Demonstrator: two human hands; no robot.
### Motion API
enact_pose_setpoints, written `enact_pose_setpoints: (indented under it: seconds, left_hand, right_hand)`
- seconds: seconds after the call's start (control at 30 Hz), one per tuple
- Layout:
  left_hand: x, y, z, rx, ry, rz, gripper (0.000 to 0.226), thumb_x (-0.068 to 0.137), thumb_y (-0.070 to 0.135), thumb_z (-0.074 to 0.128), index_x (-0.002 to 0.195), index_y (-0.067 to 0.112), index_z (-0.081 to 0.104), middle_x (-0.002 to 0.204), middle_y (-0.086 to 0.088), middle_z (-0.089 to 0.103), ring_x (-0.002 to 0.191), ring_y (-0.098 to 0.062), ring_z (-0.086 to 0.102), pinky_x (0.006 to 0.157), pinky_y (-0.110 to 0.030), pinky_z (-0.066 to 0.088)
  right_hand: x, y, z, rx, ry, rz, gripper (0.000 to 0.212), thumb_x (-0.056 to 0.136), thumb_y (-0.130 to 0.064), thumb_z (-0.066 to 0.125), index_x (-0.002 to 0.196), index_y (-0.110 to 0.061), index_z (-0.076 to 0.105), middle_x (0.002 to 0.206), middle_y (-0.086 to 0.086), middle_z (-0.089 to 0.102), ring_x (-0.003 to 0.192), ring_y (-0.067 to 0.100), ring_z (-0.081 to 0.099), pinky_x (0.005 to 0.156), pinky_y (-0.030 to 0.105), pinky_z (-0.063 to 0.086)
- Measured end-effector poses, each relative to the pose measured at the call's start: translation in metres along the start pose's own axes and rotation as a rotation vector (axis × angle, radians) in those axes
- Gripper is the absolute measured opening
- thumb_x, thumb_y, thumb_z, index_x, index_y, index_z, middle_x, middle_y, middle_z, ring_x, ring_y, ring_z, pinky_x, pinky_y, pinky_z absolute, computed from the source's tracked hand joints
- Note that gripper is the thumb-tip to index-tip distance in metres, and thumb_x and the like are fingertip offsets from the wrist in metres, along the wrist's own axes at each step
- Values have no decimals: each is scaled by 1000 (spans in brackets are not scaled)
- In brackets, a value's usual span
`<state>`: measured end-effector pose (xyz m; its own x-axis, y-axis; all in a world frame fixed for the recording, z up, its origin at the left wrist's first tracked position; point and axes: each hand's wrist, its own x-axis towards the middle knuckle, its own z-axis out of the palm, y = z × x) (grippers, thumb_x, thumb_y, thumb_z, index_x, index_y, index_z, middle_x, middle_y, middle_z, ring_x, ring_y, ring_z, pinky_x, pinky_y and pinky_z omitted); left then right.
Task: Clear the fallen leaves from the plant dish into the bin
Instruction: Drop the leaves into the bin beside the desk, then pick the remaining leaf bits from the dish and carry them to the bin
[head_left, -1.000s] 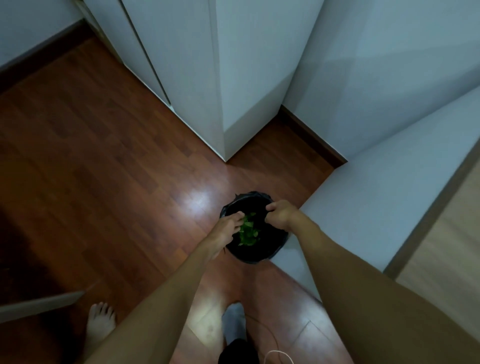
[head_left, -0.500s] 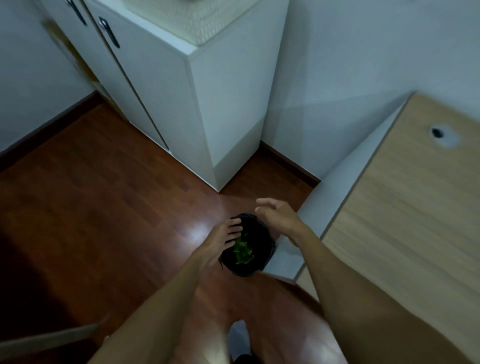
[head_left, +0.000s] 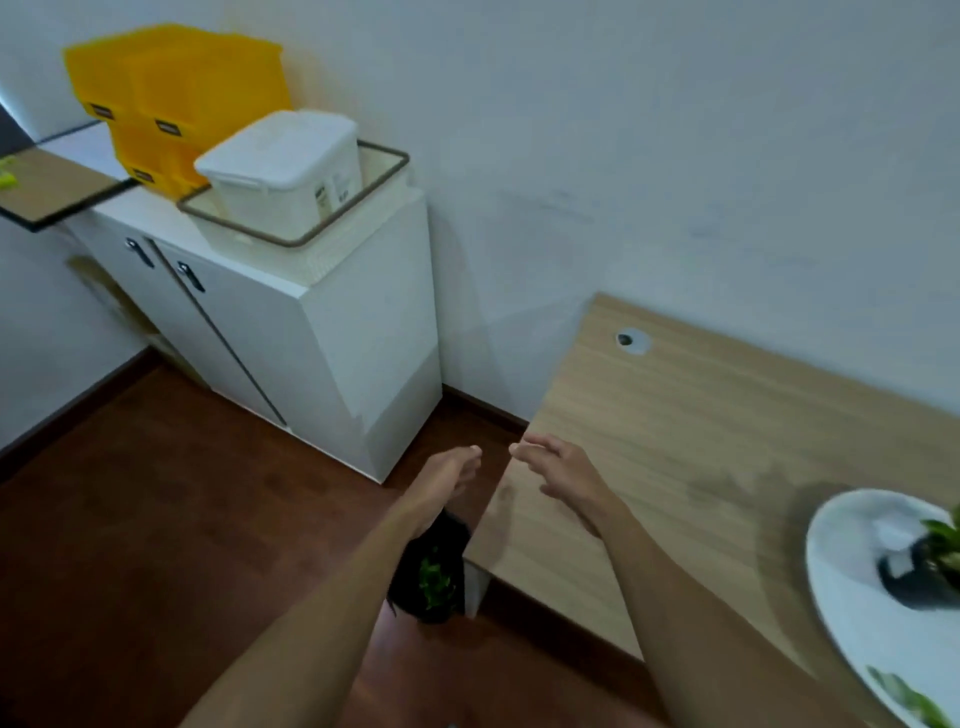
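Note:
A small black bin (head_left: 434, 571) stands on the floor beside the desk's left end, with green leaves (head_left: 435, 584) inside it. My left hand (head_left: 448, 480) hangs above the bin, fingers loose and holding nothing. My right hand (head_left: 563, 478) is over the desk's left corner, fingers spread and empty. At the right edge a white plant dish (head_left: 852, 597) rests on the wooden desk (head_left: 675, 431). It carries a small black pot with a green plant (head_left: 940, 545), and a few green leaves (head_left: 906, 699) lie on the dish's near rim.
A white cabinet (head_left: 332, 353) stands against the wall to the left, topped by a basket with a white lidded box (head_left: 285, 171) and yellow bins (head_left: 171, 98). A wooden shelf (head_left: 52, 187) sticks out at far left. Dark wood floor (head_left: 156, 519) spreads below.
Both hands have let go of the bin's rim and risen away from it. The view has tilted up and to the right, bringing the cabinet top, desk and plant dish into sight.

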<state>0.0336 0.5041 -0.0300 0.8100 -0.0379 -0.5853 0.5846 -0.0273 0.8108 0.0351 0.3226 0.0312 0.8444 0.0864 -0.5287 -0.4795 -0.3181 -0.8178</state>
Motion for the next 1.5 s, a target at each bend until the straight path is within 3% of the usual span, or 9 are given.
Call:
enact_pose_setpoints:
  seconds: [0.23,0.4,0.53,0.7,0.83,0.97,1.13,1.33,1.5]
  left_hand:
    - [-43,42,89,135,-103,70,41,99,35,47,132,12,53,135,-3,56,126,-20,52,108,-34,37]
    - [-75,56,161,226,-157,112,40,97,31,50,131,11,54,130,-4,58,123,-19,54,108,-34,38]
    - [-95,51,227,282,-219,187,16,93,27,55,104,21,66,111,0,64,107,-15,60,93,-29,42]
    - [-112,29,305,345,-269,198,14,92,24,55,87,22,68,95,-1,61,89,-14,56,74,-24,40]
    - [-124,13,355,416,-304,203,19,93,29,53,91,21,70,98,2,66,88,-10,61,79,-23,43]
    - [-132,-2,394,492,-304,197,26,94,31,53,104,18,74,112,3,71,106,-11,63,94,-29,46]
    - [-127,-19,419,645,-167,190,45,93,25,54,136,11,53,137,-6,57,125,-23,54,103,-31,41]
    - [-111,-37,435,682,-54,210,34,90,17,56,123,13,62,123,-7,66,111,-27,61,88,-32,48]
    - [-106,-59,447,550,26,125,31,88,14,62,118,8,56,120,-10,66,109,-28,61,82,-30,46]
  right_hand:
    - [-64,22,-98,44,99,-3,51,85,-36,72,131,-19,62,121,0,69,111,12,61,86,28,48]
    - [-108,50,-163,57,171,5,50,83,-38,73,130,-21,63,123,0,69,115,14,62,101,34,47]
    - [-142,81,-210,81,194,16,47,83,-41,72,126,-25,64,127,-2,67,118,14,61,100,32,45]
    - [-177,124,-268,49,205,30,49,88,-36,69,132,-19,61,133,8,64,123,27,59,103,40,47]
    - [-200,156,-313,-3,217,32,52,88,-37,66,138,-21,57,138,3,60,128,21,55,109,41,44]
    - [-210,187,-354,-22,252,62,50,88,-34,66,136,-22,58,140,0,58,132,22,51,113,45,40]
    - [-204,225,-383,-19,252,127,44,87,-28,63,130,-25,62,134,4,62,129,24,53,110,46,43]
    - [-189,261,-392,-67,262,130,43,93,-8,41,128,-18,65,123,10,66,102,20,60,79,32,48]
    - [-178,277,-385,-161,236,128,48,91,-4,39,128,-20,64,126,9,64,97,22,65,79,31,53]
